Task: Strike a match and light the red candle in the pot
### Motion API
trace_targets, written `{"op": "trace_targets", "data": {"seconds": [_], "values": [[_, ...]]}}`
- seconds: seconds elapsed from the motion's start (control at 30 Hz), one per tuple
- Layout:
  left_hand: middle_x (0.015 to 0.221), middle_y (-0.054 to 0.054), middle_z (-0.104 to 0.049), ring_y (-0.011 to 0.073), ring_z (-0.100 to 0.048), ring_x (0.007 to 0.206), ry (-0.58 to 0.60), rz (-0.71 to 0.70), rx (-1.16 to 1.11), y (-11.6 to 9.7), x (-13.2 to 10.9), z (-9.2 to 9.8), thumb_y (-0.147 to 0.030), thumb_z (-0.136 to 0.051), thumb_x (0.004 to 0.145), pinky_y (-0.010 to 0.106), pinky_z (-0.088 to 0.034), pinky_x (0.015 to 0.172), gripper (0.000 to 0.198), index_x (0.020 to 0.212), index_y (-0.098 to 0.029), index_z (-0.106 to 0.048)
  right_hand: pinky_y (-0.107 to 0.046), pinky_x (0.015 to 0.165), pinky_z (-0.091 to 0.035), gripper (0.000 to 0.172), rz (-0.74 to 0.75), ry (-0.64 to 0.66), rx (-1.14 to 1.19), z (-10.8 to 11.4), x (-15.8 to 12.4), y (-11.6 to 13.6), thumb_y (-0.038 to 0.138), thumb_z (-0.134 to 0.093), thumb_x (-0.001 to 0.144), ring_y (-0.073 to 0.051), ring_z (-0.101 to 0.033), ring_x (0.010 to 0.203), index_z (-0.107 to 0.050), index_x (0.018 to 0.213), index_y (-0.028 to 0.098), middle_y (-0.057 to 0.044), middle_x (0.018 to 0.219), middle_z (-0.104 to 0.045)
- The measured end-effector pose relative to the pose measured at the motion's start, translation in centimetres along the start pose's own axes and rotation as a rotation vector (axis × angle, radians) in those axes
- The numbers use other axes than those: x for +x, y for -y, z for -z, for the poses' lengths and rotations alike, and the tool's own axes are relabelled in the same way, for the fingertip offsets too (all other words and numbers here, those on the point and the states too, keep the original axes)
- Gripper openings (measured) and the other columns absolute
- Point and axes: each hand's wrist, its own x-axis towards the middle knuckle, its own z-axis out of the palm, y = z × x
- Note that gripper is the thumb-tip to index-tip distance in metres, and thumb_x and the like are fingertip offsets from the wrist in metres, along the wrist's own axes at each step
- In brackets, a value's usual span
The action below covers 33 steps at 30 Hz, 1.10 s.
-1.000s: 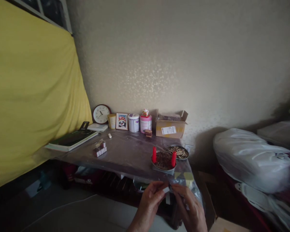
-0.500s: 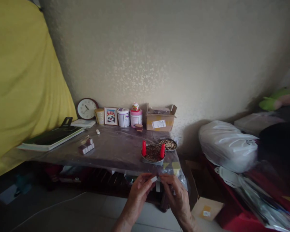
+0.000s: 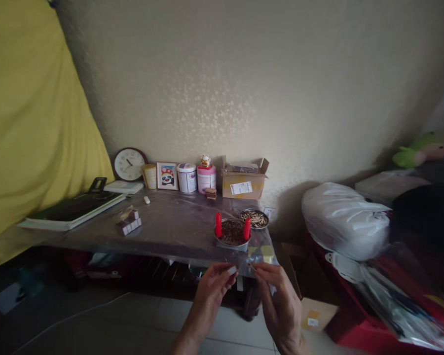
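Observation:
Low in front of the table edge, my left hand (image 3: pixel 210 287) grips a small matchbox (image 3: pixel 232 270) with its pale end showing. My right hand (image 3: pixel 279 295) pinches a thin matchstick (image 3: pixel 251 266), apart from the box and to its right. Just beyond my hands is a round tin (image 3: pixel 227 242) of dark grains, in which two red candles (image 3: pixel 218 225) stand upright, one at each side. I cannot make out any flame. Behind it to the right sits a round dish (image 3: pixel 268 223) of loose matchsticks. Several stacked matchboxes (image 3: pixel 129 226) lie further left.
Along the wall stand a clock (image 3: pixel 129 164), a panda picture (image 3: pixel 167 176), two lidded tins and an open cardboard box (image 3: pixel 243 186). A dark green board (image 3: pixel 74 212) lies at the left. Right of the table are a floor carton (image 3: pixel 316 315) and a white bag (image 3: pixel 344 222).
My right hand has moved right, away from the matchbox, and the matchstick now shows at its fingertips. My left hand still holds the box. The view has shifted slightly.

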Motion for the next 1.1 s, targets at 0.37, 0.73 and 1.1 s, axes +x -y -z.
{"op": "trace_targets", "data": {"seconds": [0.37, 0.73, 1.1], "values": [[0.092, 0.006, -0.07, 0.0187, -0.063, 0.09, -0.019, 0.011, 0.002, -0.3, -0.4, -0.1, -0.027, -0.069, 0.074, 0.033, -0.045, 0.089, 0.017, 0.086, -0.016, -0.066, -0.027, 0.069, -0.05, 0.014, -0.269, -0.04, -0.173, -1.0, -1.2, -5.0, 0.025, -0.048, 0.088, -0.016, -0.062, 0.078, -0.06, 0.086, 0.02, -0.003, 0.084, -0.066], [0.089, 0.004, -0.07, 0.0174, -0.064, 0.088, -0.029, 0.032, 0.038, 0.1, -0.5, 0.5, -0.027, -0.065, 0.078, 0.031, -0.046, 0.085, 0.014, 0.088, -0.017, -0.064, -0.026, 0.065, -0.044, 0.022, -0.664, -0.224, 0.117, 0.7, -0.3, -5.3, 0.04, -0.057, 0.082, -0.016, -0.056, 0.074, -0.062, 0.078, 0.019, -0.001, 0.078, -0.061], [0.098, 0.011, -0.071, 0.02, -0.064, 0.087, -0.034, 0.044, 0.069, -0.1, -0.5, 0.3, -0.032, -0.067, 0.076, 0.035, -0.046, 0.084, 0.019, 0.086, -0.015, -0.065, -0.024, 0.051, -0.043, 0.032, -0.697, -0.253, 0.251, 0.7, 0.1, -5.2, 0.05, -0.059, 0.077, -0.015, -0.055, 0.059, -0.062, 0.076, 0.018, 0.0, 0.066, -0.062]]}}
